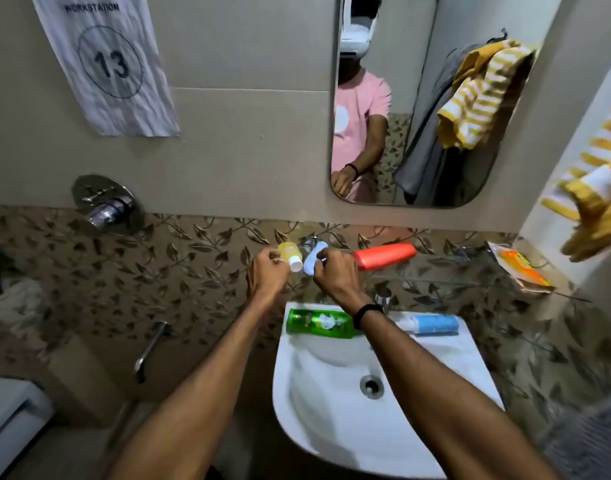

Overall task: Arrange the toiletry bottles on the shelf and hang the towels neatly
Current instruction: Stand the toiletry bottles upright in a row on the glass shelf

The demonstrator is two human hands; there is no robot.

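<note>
Early days, at a guess; three bottles up at the glass shelf (463, 271), none standing. Flat on its side there, an orange bottle (383, 256), left end just beside the right hand (335, 273); further right on the same glass, an orange packet (520, 268). At the shelf's left end, a yellow bottle (290, 252) with a white cap, tilted cap-down toward the camera, pinched in the curled fingers of the left hand (267, 271); just beside it, a pale blue bottle (314, 261), gripped by the right hand, fingers curled round it. Hard to tell whether either held bottle touches the glass. Left to go up: a green bottle (319, 323) and a blue bottle (432, 323), both lying on the back rim of the sink (286, 358), well below the shelf. Towels not yet dealt with, seemingly; a yellow-striped towel (595, 202) bunched at the right edge; in the mirror (418, 98), similar striped cloth heaped with a grey one, nothing hung flat. Bottles small, smooth plastic; probably light and easy to stand upright one-handed.
</note>
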